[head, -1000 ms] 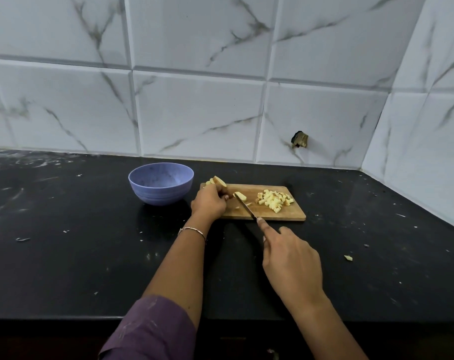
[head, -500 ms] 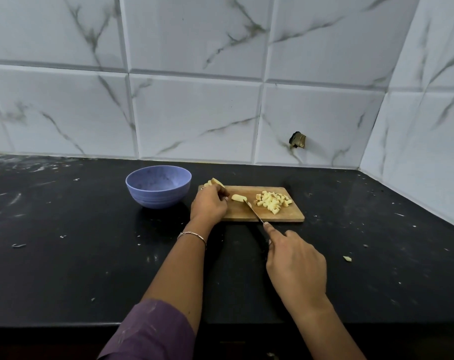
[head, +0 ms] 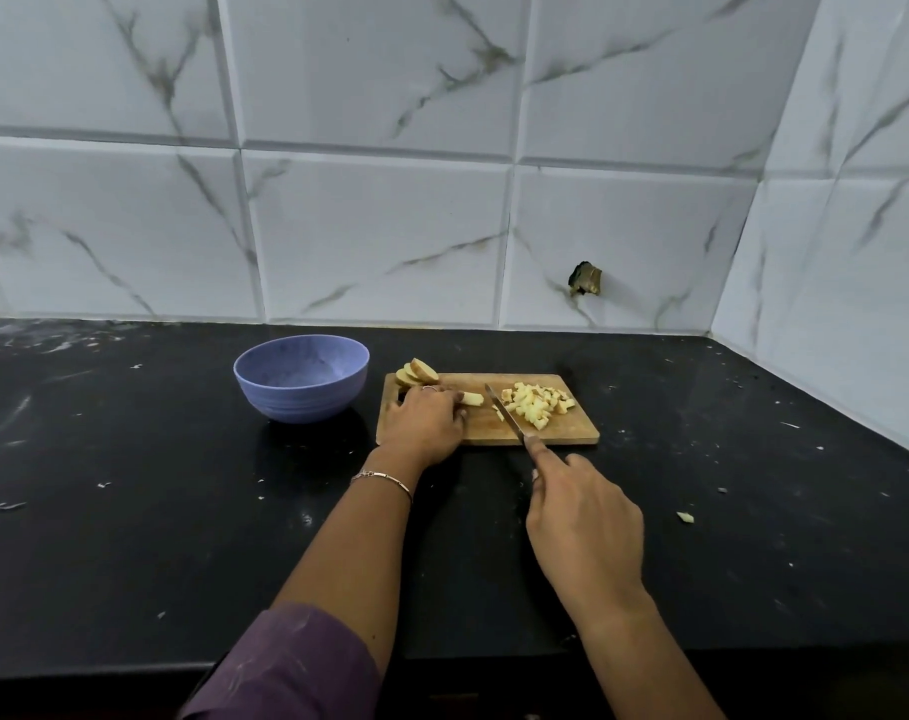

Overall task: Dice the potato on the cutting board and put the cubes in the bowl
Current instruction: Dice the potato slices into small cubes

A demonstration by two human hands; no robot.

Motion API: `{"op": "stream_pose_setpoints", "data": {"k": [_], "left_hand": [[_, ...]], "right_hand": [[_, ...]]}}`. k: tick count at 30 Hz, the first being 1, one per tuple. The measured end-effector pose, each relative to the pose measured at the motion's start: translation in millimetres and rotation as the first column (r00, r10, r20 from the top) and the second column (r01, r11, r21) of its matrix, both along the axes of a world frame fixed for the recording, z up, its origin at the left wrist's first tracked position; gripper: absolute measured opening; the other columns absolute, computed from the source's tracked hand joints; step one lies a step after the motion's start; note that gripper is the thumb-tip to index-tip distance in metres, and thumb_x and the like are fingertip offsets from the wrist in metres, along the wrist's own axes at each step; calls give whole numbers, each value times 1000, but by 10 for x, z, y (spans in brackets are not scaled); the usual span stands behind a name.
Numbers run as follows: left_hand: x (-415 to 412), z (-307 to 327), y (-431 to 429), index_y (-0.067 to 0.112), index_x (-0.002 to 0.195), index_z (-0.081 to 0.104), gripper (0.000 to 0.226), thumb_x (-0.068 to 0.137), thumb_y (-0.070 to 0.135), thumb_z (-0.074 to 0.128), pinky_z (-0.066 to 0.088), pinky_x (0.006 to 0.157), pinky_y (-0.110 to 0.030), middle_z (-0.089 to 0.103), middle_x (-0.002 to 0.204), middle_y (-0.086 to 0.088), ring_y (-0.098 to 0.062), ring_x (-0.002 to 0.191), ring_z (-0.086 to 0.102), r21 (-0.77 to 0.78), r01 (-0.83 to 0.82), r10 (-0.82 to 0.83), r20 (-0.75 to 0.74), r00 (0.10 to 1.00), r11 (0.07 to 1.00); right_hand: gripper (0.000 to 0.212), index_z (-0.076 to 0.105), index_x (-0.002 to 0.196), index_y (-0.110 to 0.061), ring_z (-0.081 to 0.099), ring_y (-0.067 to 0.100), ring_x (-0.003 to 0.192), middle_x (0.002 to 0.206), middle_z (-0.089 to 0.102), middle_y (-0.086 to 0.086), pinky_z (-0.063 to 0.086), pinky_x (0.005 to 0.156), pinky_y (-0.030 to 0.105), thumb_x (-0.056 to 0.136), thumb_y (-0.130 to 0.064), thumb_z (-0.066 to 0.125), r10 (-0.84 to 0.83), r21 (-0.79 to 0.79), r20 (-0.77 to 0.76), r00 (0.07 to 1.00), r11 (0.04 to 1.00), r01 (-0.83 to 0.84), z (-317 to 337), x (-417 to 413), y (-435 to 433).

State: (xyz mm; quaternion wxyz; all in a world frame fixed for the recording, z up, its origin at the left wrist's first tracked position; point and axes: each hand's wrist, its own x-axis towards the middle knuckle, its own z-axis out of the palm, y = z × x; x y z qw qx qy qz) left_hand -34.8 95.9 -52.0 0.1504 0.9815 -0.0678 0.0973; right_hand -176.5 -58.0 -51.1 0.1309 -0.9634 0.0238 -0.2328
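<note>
A person works at a black bench (head: 130, 485) before a marble-patterned tiled wall (head: 390, 226), dicing a potato on a wooden cutting board (head: 572, 433). The left hand (head: 426, 420), a thin bracelet (head: 385, 478) at its wrist and a purple sleeve (head: 286, 662) on the forearm, has its fingers curled down over a potato strip (head: 470, 399), pinning it to the left half of the board. The right hand (head: 582, 522) grips the handle of a knife (head: 504, 413), index finger laid along the spine, blade angled over the middle of the board between the strip and a pile of cubes (head: 538, 405) on the right half. Uncut potato slices (head: 416, 374) sit at the board's far left corner. A blue bowl (head: 302, 402) stands just left of the board, with no cubes visible inside. A stray potato bit (head: 685, 518) lies on the bench to the right.
</note>
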Motion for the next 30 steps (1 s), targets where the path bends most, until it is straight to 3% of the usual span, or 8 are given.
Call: {"op": "stream_pose_setpoints", "data": {"k": [8, 14, 19, 24, 27, 30], "left_hand": [[-12, 15, -11, 24, 119, 66, 31, 96, 37, 49, 32, 106, -44, 61, 124, -1, -23, 121, 50, 76, -60, 45, 185, 982, 995], [-33, 30, -62, 28, 136, 54, 38, 102, 37, 38, 26, 111, -47, 52, 140, -2, -23, 131, 44, 103, 22, -28, 63, 998, 994], [24, 3, -28, 31, 126, 61, 32, 100, 36, 44, 27, 113, -48, 58, 128, -4, -24, 123, 50, 102, -39, 25, 139, 990, 994], [58, -16, 2, 32, 116, 67, 29, 96, 19, 50, 36, 106, -40, 63, 121, 0, -23, 115, 55, 1, -42, 41, 188, 981, 999], [76, -7, 6, 32, 126, 62, 35, 95, 18, 50, 28, 113, -44, 58, 131, -2, -24, 124, 50, 6, -29, 27, 184, 983, 1000], [133, 18, 18, 31, 143, 48, 49, 95, 18, 46, 24, 117, -49, 45, 149, 1, -25, 138, 39, -114, 14, -11, 30, 1000, 993]], "right_hand": [[51, 26, 154, -39, 52, 7, 73, 96, 51, -9, 40, 58, 21, 106, -30, 41, 9, 3, -5, 1000, 1000, -9, 0, 16, 15], [52, 26, 154, -38, 50, 6, 72, 97, 51, -8, 35, 55, 21, 106, -29, 42, 13, 21, -16, 1000, 1000, -12, 8, 18, 6], [51, 26, 154, -39, 51, 7, 74, 95, 50, -9, 40, 60, 22, 106, -30, 41, 21, 37, -16, 1000, 999, -20, 4, 18, 5], [50, 27, 154, -40, 50, 6, 74, 95, 51, -10, 39, 59, 22, 106, -31, 39, 29, 51, -14, 999, 998, -29, 4, 12, -4], [50, 25, 154, -40, 50, 6, 74, 95, 50, -10, 39, 59, 21, 106, -32, 40, 31, 54, -27, 999, 998, -30, 11, 17, -8], [52, 25, 154, -39, 50, 6, 73, 95, 50, -9, 38, 58, 21, 106, -31, 42, 39, 46, -45, 998, 998, -37, 20, 26, -9]]}}
